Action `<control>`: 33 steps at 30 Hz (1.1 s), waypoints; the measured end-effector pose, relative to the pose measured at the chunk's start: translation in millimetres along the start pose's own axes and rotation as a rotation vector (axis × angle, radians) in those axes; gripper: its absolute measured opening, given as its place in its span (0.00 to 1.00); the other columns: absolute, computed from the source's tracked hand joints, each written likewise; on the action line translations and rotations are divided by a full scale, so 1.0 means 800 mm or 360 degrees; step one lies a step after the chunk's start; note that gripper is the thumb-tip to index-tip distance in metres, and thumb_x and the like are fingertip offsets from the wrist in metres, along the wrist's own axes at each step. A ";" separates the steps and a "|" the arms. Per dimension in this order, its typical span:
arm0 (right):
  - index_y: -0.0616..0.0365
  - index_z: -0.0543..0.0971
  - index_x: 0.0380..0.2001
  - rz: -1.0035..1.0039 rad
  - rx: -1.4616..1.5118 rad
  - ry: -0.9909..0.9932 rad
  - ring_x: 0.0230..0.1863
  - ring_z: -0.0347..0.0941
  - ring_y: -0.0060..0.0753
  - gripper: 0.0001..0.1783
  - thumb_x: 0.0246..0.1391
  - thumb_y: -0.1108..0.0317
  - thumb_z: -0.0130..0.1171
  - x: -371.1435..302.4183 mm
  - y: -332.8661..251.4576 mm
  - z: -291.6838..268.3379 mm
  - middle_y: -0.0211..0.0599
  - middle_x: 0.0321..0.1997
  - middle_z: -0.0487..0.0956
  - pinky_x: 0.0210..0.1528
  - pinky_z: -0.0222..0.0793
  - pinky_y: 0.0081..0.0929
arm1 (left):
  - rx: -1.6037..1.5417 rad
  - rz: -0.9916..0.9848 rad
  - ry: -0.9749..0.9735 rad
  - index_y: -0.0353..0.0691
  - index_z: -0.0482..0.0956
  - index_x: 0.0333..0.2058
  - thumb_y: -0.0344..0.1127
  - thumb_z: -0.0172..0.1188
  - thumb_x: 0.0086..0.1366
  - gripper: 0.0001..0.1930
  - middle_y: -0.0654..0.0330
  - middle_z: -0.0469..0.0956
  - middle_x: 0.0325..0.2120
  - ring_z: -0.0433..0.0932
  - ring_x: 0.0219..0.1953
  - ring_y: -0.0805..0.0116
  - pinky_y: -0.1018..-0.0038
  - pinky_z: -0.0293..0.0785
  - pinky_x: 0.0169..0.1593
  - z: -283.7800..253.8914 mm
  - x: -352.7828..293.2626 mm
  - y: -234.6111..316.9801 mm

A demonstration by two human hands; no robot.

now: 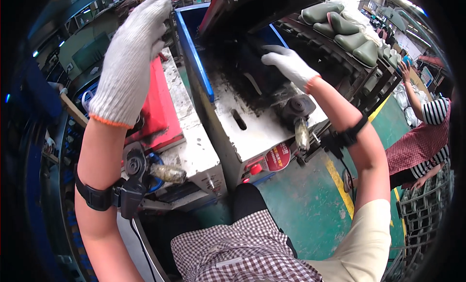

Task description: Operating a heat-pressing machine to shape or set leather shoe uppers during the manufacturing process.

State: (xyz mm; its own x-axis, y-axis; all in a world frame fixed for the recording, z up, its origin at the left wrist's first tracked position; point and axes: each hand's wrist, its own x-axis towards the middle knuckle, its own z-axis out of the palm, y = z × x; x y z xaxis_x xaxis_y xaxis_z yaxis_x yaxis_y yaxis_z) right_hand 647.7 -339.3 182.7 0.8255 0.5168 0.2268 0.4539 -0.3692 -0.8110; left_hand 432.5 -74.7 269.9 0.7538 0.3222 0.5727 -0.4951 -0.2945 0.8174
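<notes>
My left hand (pixel 131 59), in a white knitted glove with an orange cuff, is raised above the red part (pixel 162 107) of the left machine. Its fingers stretch up and away, and nothing shows in them. My right hand (pixel 289 64), gloved the same way, reaches over the blackened bed of the right machine (pixel 262 136). Its fingers point left and stand apart. Just beside them lies a dark piece with a pale curved edge (pixel 253 83); its kind is hard to make out. Over the bed rises a tilted dark lid with a red side (pixel 211 13).
Blue rims (pixel 196 59) edge the right machine. Worn clamp handles (pixel 302 134) and red buttons (pixel 255 169) sit at its front. Grey-green boots (pixel 349 34) line a rack at far right. Another person (pixel 422 141) stands at right. Straps with small devices (pixel 128 197) circle my forearms.
</notes>
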 end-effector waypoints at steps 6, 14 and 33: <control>0.46 0.67 0.76 0.0161 -0.0978 -0.0104 0.75 0.66 0.58 0.47 0.52 0.45 0.60 0.113 0.082 0.023 0.63 0.74 0.69 0.76 0.61 0.37 | 0.0587 0.0313 0.0047 0.29 0.67 0.69 0.46 0.60 0.73 0.33 0.44 0.76 0.62 0.72 0.67 0.58 0.67 0.67 0.69 0.068 0.091 -0.013; 0.43 0.57 0.80 0.0358 -0.1071 -0.0707 0.76 0.64 0.60 0.56 0.53 0.31 0.59 0.115 0.061 0.020 0.65 0.76 0.65 0.76 0.61 0.44 | 0.0980 0.0836 0.0124 0.27 0.69 0.67 0.53 0.53 0.75 0.34 0.38 0.74 0.64 0.71 0.68 0.49 0.61 0.63 0.72 0.121 0.219 -0.008; 0.59 0.72 0.71 0.0004 -0.0719 -0.0251 0.63 0.76 0.38 0.38 0.66 0.48 0.62 -0.073 0.030 -0.071 0.51 0.67 0.77 0.66 0.71 0.32 | 0.1113 0.0763 -0.0662 0.38 0.76 0.63 0.48 0.60 0.67 0.29 0.42 0.81 0.56 0.80 0.58 0.49 0.60 0.73 0.63 0.192 0.142 -0.019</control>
State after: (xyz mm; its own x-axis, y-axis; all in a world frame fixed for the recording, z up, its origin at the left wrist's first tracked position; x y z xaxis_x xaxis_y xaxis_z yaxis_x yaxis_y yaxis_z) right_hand 629.5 -422.0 180.7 0.7816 0.6136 0.1122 0.5814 -0.6514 -0.4876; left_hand 592.4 -171.5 312.8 0.6974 -0.2803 0.6596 -0.5227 -0.8286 0.2006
